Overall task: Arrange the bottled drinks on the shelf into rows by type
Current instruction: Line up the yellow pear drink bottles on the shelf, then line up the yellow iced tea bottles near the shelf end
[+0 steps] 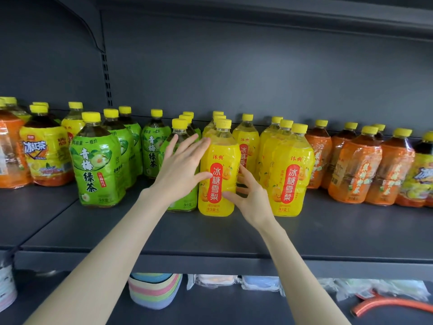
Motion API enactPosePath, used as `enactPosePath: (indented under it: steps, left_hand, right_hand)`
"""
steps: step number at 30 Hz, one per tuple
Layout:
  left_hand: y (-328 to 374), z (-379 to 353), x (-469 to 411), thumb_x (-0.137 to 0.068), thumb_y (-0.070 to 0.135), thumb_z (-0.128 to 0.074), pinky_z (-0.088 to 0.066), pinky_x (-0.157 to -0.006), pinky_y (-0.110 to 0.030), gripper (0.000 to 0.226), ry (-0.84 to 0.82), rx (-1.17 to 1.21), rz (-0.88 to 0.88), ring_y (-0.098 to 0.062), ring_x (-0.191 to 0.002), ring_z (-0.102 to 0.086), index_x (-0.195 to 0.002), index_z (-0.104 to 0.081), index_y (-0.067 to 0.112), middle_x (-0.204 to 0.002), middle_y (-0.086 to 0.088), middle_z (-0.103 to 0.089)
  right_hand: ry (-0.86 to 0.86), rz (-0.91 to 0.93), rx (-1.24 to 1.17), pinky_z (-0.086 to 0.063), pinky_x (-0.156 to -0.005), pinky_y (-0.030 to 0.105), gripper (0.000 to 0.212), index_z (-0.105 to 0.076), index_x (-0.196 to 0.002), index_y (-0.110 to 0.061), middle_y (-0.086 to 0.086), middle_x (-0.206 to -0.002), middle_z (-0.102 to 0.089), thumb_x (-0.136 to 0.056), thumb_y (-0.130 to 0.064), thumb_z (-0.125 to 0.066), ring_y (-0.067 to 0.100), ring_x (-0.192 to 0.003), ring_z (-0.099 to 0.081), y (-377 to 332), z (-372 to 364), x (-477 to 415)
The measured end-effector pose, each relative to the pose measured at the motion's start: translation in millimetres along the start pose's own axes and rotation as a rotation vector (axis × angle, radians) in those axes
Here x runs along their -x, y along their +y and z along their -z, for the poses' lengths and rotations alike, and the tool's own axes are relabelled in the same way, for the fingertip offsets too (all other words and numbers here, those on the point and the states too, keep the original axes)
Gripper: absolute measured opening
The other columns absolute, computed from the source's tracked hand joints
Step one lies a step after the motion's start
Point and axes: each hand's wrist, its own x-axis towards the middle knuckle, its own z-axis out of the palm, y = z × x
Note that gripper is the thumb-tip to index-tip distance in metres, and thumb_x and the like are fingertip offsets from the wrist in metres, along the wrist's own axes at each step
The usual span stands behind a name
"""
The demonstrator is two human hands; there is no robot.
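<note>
A yellow pear-drink bottle (216, 170) stands upright at the front of the dark shelf (210, 235), with more yellow bottles lined up behind it. My left hand (181, 168) lies with straight fingers against its left side, covering a green tea bottle (185, 200). My right hand (249, 195) has its thumb and fingers spread at the bottle's lower right side, touching it. A second row of yellow bottles (290, 172) stands to the right. Green tea bottles (98, 163) stand in rows to the left.
Orange-labelled tea bottles (360, 167) fill the right end, and iced-tea bottles (44, 151) and an orange one stand at the far left. The shelf below holds stacked pastel bowls (154, 289), wrapped packets (215, 281) and an orange hose (393, 303).
</note>
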Motion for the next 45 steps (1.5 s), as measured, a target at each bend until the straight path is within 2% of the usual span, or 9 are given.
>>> enactPosePath:
  steps: [3, 14, 23, 26, 28, 31, 34, 37, 45]
  left_hand:
    - [-3, -7, -1, -0.085, 0.049, -0.057, 0.007, -0.114, -0.040, 0.082, 0.007, -0.071, -0.010, -0.019, -0.144, -0.015, -0.149, -0.019, 0.013, -0.154, -0.003, -0.027]
    - [-2, -13, 1, -0.087, 0.042, -0.059, 0.012, -0.113, -0.041, 0.080, 0.030, -0.069, -0.032, -0.019, -0.144, -0.018, -0.148, -0.018, 0.010, -0.152, -0.006, -0.030]
    - [3, -9, 2, -0.087, 0.044, -0.058, 0.010, -0.110, -0.051, 0.080, -0.011, -0.187, -0.014, -0.023, -0.143, -0.021, -0.147, -0.021, 0.006, -0.151, -0.010, -0.033]
    - [7, -2, 5, -0.086, 0.043, -0.060, 0.000, -0.111, -0.054, 0.074, -0.007, -0.238, -0.009, -0.028, -0.140, -0.029, -0.143, -0.032, 0.005, -0.147, -0.013, -0.039]
    - [11, 5, 11, -0.086, 0.036, -0.063, -0.018, -0.110, -0.054, 0.057, 0.061, -0.177, -0.008, -0.032, -0.132, -0.042, -0.132, -0.051, 0.006, -0.140, -0.016, -0.048]
    - [16, 20, 34, -0.088, 0.030, -0.059, -0.049, -0.083, -0.043, 0.034, 0.180, 0.077, 0.045, -0.029, -0.101, -0.062, -0.112, -0.065, 0.007, -0.119, -0.012, -0.061]
    - [9, 43, 57, -0.088, 0.038, -0.048, -0.052, -0.061, -0.029, 0.037, 0.177, 0.239, 0.120, -0.018, -0.078, -0.066, -0.103, -0.068, 0.011, -0.098, 0.000, -0.067]
    - [-10, 67, 73, -0.087, 0.045, -0.040, -0.055, -0.058, -0.032, 0.046, 0.187, 0.244, 0.133, -0.015, -0.072, -0.066, -0.100, -0.069, 0.013, -0.086, 0.003, -0.069]
    - [-114, 136, 151, -0.085, 0.044, -0.046, -0.054, -0.057, -0.032, 0.036, 0.289, 0.146, 0.269, -0.013, -0.070, -0.066, -0.095, -0.069, 0.019, -0.078, 0.009, -0.069]
  right_hand:
    - [-0.006, -0.003, 0.024, -0.045, -0.087, 0.015, 0.077, -0.026, -0.150, -0.020, 0.002, -0.141, -0.052, -0.087, -0.017, -0.069, 0.019, -0.125, -0.054, 2, -4, -6]
    - [0.012, -0.002, 0.055, -0.046, -0.091, 0.023, 0.079, -0.025, -0.151, -0.019, 0.002, -0.142, -0.051, -0.086, -0.019, -0.069, 0.022, -0.126, -0.053, 9, -7, -10]
    - [0.012, -0.045, 0.144, -0.050, -0.097, 0.039, 0.081, -0.019, -0.153, -0.022, 0.003, -0.143, -0.050, -0.088, -0.025, -0.067, 0.024, -0.126, -0.054, 8, -7, -9]
    - [-0.023, -0.059, 0.337, -0.051, -0.097, 0.041, 0.079, -0.017, -0.153, -0.021, 0.003, -0.144, -0.050, -0.091, -0.031, -0.063, 0.024, -0.124, -0.055, -1, -4, -5]
    - [0.000, -0.023, 0.462, -0.052, -0.096, 0.042, 0.068, -0.028, -0.150, -0.018, 0.003, -0.141, -0.053, -0.092, -0.033, -0.062, 0.024, -0.120, -0.058, -9, 0, 3]
    - [0.091, 0.097, 0.494, -0.057, -0.084, 0.040, 0.043, -0.053, -0.133, -0.015, 0.003, -0.128, -0.062, -0.093, -0.032, -0.060, 0.022, -0.102, -0.066, -22, 6, 18]
    - [0.155, 0.181, 0.439, -0.057, -0.075, 0.037, 0.032, -0.063, -0.121, -0.013, 0.004, -0.118, -0.066, -0.094, -0.029, -0.059, 0.021, -0.091, -0.067, -43, 1, 27]
    - [0.152, 0.243, 0.418, -0.056, -0.073, 0.036, 0.028, -0.065, -0.116, -0.012, 0.004, -0.114, -0.068, -0.094, -0.029, -0.059, 0.022, -0.090, -0.067, -69, -20, 24]
    - [0.079, 0.373, 0.292, -0.054, -0.076, 0.040, 0.020, -0.068, -0.105, -0.012, 0.002, -0.101, -0.072, -0.094, -0.027, -0.060, 0.021, -0.093, -0.067, -133, -134, 25]
